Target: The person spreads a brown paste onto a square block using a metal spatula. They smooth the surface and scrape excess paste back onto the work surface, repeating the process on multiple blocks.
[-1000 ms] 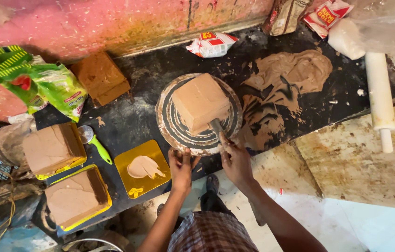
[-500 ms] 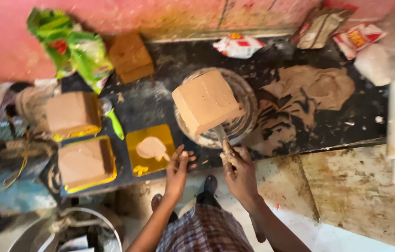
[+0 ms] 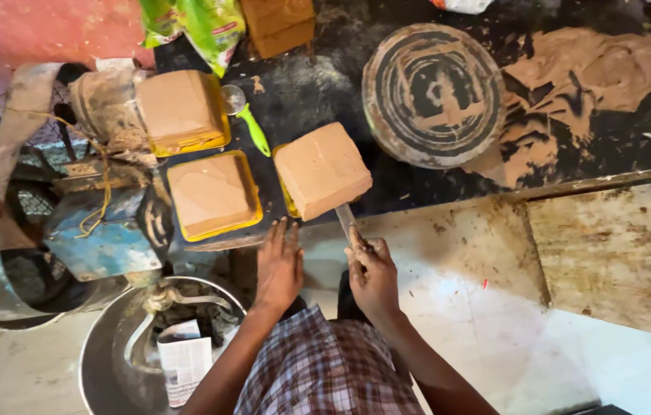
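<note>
I note the right hand [image 3: 372, 270] clamped on a flat blade [image 3: 346, 221] carrying the clay block [image 3: 322, 170] just above it, left hand [image 3: 279, 265] spread open beside.

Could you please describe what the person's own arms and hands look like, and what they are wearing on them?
Both forearms are bare, with no sleeves reaching the wrists and no gloves, rings, watch or bands visible. The left hand and right hand each show a bare grip dusted with traces of brown clay. Below the arms is a plaid garment in maroon, white and dark checks.
</note>
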